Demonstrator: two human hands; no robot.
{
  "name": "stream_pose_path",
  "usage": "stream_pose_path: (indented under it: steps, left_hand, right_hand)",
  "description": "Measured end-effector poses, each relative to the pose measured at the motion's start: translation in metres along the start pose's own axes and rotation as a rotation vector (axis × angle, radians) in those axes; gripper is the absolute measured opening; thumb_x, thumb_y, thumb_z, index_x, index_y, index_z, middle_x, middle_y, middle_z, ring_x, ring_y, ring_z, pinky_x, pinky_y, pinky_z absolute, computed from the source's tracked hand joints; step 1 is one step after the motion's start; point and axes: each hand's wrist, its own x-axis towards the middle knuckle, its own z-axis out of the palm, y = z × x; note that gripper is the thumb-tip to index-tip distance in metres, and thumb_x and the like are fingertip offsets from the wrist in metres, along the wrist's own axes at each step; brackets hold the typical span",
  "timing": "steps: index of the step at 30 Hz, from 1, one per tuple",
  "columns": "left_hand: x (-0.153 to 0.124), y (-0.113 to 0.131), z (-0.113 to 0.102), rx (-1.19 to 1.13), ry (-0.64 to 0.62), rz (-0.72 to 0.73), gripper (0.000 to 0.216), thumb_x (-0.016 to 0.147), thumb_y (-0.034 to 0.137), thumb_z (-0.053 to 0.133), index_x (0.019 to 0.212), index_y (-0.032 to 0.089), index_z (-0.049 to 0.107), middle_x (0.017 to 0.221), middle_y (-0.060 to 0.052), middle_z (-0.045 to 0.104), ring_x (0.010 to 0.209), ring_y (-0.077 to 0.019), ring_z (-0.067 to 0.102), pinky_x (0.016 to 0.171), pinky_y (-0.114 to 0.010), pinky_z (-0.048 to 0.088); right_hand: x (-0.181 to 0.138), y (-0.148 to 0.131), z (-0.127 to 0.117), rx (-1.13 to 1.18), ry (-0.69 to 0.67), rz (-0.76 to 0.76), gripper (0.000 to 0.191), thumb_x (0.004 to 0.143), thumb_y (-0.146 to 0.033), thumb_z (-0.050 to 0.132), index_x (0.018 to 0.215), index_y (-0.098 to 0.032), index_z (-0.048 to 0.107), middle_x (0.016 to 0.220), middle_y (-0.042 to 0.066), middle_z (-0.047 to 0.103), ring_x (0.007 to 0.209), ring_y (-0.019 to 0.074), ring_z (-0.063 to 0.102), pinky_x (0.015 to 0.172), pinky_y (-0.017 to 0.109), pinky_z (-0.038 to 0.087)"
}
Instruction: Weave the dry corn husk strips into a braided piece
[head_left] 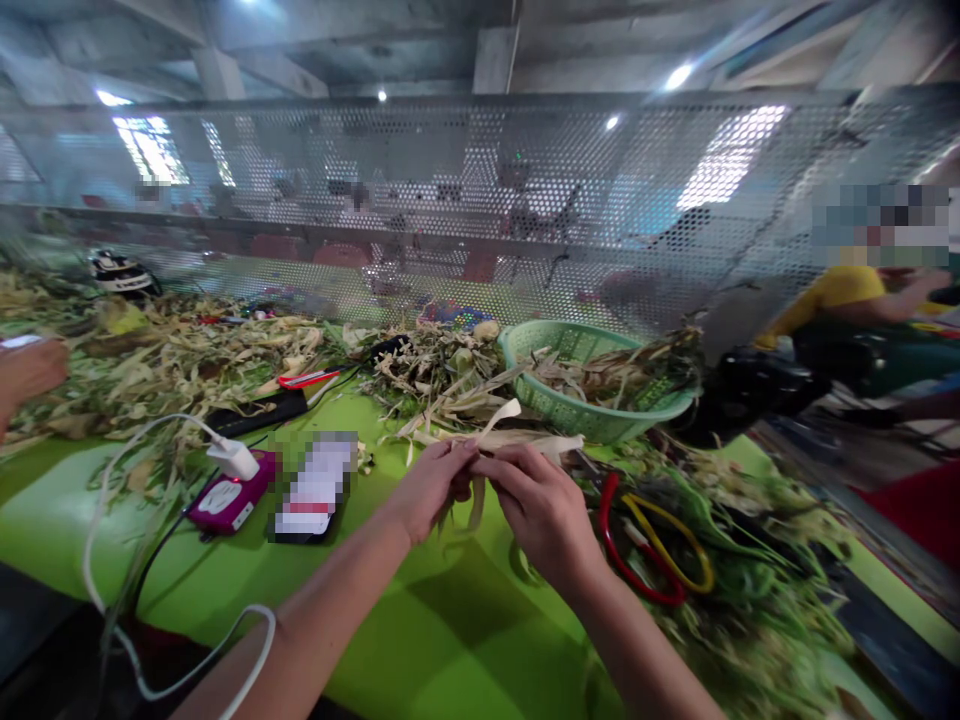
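Over the green tabletop (420, 640), my left hand (441, 478) and my right hand (544, 505) meet with fingers closed in a pinch. Between them is a pale dried leaf strip (499, 415), like corn husk; one end curls up above the fingertips and a greenish length hangs below. Exactly where each finger grips is partly hidden. More dry strips lie just beyond my hands. Right of my right hand are scissors with one red and one yellow handle (667, 540), partly covered by green leaf scraps (742, 560).
A green plastic basket (592, 425) holding dried leaves stands at the back. Left of my hands lie a phone (315, 490), a purple power socket (232, 500) with a white charger, and a red cutter (311, 378). Another person's hand (30, 375) shows far left; a person in yellow (840, 295) sits right.
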Motion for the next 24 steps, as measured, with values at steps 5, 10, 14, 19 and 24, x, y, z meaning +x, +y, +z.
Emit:
stream_pose_path:
  steps: [5, 10, 14, 19, 24]
  left_hand:
    - [0.001, 0.001, 0.002, -0.031, 0.023, -0.049, 0.038, 0.067, 0.047, 0.072, 0.078, 0.014, 0.057, 0.063, 0.004, 0.047, 0.051, -0.0047, 0.037, 0.049, -0.02, 0.026]
    - [0.002, -0.001, 0.005, -0.006, -0.018, 0.007, 0.032, 0.069, 0.043, 0.071, 0.082, 0.016, 0.061, 0.072, 0.001, 0.055, 0.059, -0.0078, 0.045, 0.055, -0.021, 0.032]
    - [0.003, -0.005, 0.002, 0.224, -0.052, 0.094, 0.032, 0.074, 0.047, 0.064, 0.084, 0.017, 0.06, 0.064, 0.004, 0.046, 0.054, -0.0078, 0.035, 0.052, -0.022, 0.026]
    - [-0.001, -0.005, 0.005, 0.398, -0.116, 0.209, 0.034, 0.083, 0.049, 0.053, 0.09, 0.016, 0.061, 0.06, 0.005, 0.036, 0.055, -0.009, 0.03, 0.051, -0.023, 0.023]
    - [-0.011, 0.001, 0.014, 0.46, -0.154, 0.28, 0.036, 0.085, 0.048, 0.052, 0.099, 0.017, 0.062, 0.081, -0.001, 0.055, 0.075, -0.0131, 0.046, 0.068, -0.024, 0.036]
  right_hand:
    - [0.001, -0.002, -0.002, -0.133, -0.007, -0.024, 0.031, 0.085, -0.015, 0.053, 0.109, -0.03, 0.067, 0.102, 0.006, 0.062, 0.09, 0.0211, 0.058, 0.078, 0.034, 0.043]
    - [0.001, -0.003, -0.005, -0.09, 0.058, -0.018, 0.017, 0.088, -0.024, 0.057, 0.098, -0.03, 0.07, 0.106, 0.005, 0.064, 0.098, 0.0238, 0.054, 0.084, 0.039, 0.039]
    - [0.002, -0.003, -0.005, 0.073, 0.091, 0.058, 0.013, 0.089, -0.027, 0.056, 0.092, -0.026, 0.068, 0.092, 0.005, 0.068, 0.088, 0.0222, 0.056, 0.08, 0.037, 0.041]
    - [-0.001, 0.003, 0.004, 0.24, 0.269, 0.318, 0.015, 0.087, -0.034, 0.059, 0.08, -0.021, 0.064, 0.077, 0.003, 0.065, 0.076, 0.0191, 0.057, 0.071, 0.031, 0.044]
    - [-0.005, 0.008, 0.012, 0.398, 0.282, 0.496, 0.019, 0.086, -0.037, 0.059, 0.083, -0.019, 0.062, 0.077, 0.003, 0.064, 0.07, 0.0168, 0.057, 0.067, 0.028, 0.045]
